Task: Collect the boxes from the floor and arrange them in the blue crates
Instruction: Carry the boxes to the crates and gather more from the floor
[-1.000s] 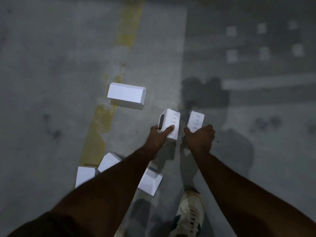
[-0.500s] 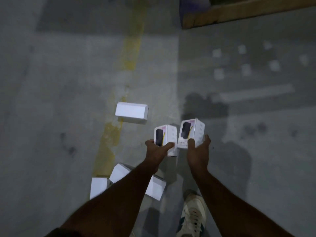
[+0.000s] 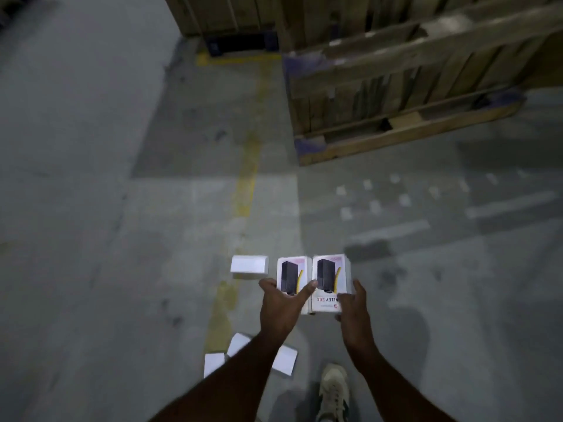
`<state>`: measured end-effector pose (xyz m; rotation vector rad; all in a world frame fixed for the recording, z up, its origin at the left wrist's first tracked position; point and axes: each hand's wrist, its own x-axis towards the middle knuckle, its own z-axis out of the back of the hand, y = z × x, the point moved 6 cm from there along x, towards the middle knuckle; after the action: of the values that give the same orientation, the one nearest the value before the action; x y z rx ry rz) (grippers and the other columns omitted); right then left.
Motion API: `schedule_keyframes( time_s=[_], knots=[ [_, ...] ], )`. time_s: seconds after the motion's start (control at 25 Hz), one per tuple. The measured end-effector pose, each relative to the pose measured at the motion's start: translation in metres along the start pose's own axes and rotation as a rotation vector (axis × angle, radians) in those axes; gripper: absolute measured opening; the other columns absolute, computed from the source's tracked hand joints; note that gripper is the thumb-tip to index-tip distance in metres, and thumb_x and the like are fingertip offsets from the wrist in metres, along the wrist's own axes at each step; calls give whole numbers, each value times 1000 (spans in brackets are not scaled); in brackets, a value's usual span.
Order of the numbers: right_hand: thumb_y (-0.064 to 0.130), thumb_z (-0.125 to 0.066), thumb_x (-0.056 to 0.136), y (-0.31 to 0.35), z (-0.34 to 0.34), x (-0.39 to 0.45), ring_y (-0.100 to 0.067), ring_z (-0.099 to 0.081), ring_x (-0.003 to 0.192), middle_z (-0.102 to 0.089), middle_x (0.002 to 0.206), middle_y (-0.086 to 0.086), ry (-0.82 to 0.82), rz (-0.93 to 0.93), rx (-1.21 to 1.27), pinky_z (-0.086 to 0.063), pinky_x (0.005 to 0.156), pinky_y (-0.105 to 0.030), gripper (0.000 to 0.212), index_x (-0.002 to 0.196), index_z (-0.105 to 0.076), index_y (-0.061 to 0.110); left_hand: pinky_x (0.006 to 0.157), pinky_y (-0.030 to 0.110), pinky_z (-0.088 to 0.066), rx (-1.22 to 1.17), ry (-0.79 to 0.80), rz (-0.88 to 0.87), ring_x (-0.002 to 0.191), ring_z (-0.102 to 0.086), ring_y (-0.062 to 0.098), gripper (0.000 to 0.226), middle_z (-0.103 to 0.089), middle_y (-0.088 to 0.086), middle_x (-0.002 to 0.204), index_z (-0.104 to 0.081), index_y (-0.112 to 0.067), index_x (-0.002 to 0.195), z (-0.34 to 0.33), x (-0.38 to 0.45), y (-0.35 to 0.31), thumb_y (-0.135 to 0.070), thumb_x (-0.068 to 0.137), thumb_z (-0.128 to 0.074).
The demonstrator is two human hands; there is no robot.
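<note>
Now, left hand (image 3: 281, 303) and right hand (image 3: 353, 306) outstretched, each grip around one box.

One head-worn camera looks steeply down, close over the hands (image 3: 316, 303).

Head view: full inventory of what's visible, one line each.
held boxes: 2, white with a black-and-yellow product picture, side by side, one in each hand
loose boxes: 4 visible, plain white, on the floor; one left of the held pair, three near the left forearm
floor line: 1, worn yellow, running away from the camera
wooden pallets: brown, count unclear, upper right
blue crates: none in view
shoe: 1, off-white, bottom centre
left hand: grip on the left box
right hand: grip on the right box
</note>
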<state>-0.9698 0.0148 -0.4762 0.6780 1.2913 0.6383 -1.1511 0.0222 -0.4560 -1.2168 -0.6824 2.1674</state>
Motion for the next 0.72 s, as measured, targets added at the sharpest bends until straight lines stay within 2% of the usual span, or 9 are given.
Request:
schedule_keyframes(
  time_s=[0.12, 0.2, 0.28, 0.36, 0.44, 0.56, 0.64, 0.72],
  knots=[
    [38, -51, 71, 67, 34, -54, -15, -64, 99, -64, 119, -5, 61, -15, 72, -50, 86, -36, 58, 126, -43, 24, 89, 45, -56, -121, 32, -12, 93, -68, 17, 94, -65, 0, 103, -37, -18, 111, 18, -57, -44, -79, 50, -76],
    [32, -54, 73, 91, 54, -87, -15, -63, 93, -63, 113, -7, 113, -8, 92, -50, 78, -33, 53, 123, -42, 17, 89, 44, -58, -192, 92, -44, 94, -69, 16, 97, -66, 2, 107, -38, -19, 114, 25, -86, -64, -73, 47, -82],
    [31, -57, 91, 107, 73, -117, -17, -63, 93, -62, 112, -8, 113, 19, 96, -50, 80, -36, 37, 120, -43, 13, 89, 39, -59, -228, 188, -91, 99, -69, 14, 93, -64, 2, 115, -37, -22, 122, 29, -114, -84, -61, 55, -89],
    [35, -49, 100, 116, 90, -147, -17, -62, 93, -62, 108, -6, 54, 44, 121, -50, 82, -37, 27, 114, -43, 12, 90, 33, -57, -213, 269, -141, 102, -66, 11, 86, -62, -1, 120, -37, -24, 127, 34, -141, -102, -49, 65, -90],
    [39, -48, 100, 122, 106, -177, -16, -62, 93, -61, 105, -4, -25, 70, 150, -51, 82, -37, 29, 111, -44, 12, 90, 33, -57, -174, 330, -196, 104, -66, 11, 83, -62, -4, 121, -38, -25, 128, 35, -166, -117, -47, 67, -90],
    [39, -49, 99, 129, 122, -215, -17, -63, 98, -59, 107, -4, -71, 108, 168, -52, 89, -42, 30, 111, -45, 12, 81, 27, -56, -123, 370, -291, 99, -66, 7, 78, -63, -6, 116, -42, -24, 123, 39, -197, -138, -46, 66, -91],
    [40, -52, 97, 132, 133, -232, -18, -63, 102, -56, 107, -3, -94, 128, 170, -52, 93, -44, 37, 116, -44, 9, 82, 30, -58, -96, 396, -321, 97, -68, 9, 78, -65, -6, 112, -47, -21, 120, 36, -209, -146, -50, 63, -91],
    [40, -54, 95, 133, 147, -247, -19, -64, 104, -53, 107, -2, -124, 150, 189, -53, 90, -41, 42, 117, -44, 7, 84, 37, -61, -67, 427, -350, 94, -70, 11, 81, -68, -4, 109, -52, -21, 115, 29, -223, -154, -57, 55, -92]
  ],
)
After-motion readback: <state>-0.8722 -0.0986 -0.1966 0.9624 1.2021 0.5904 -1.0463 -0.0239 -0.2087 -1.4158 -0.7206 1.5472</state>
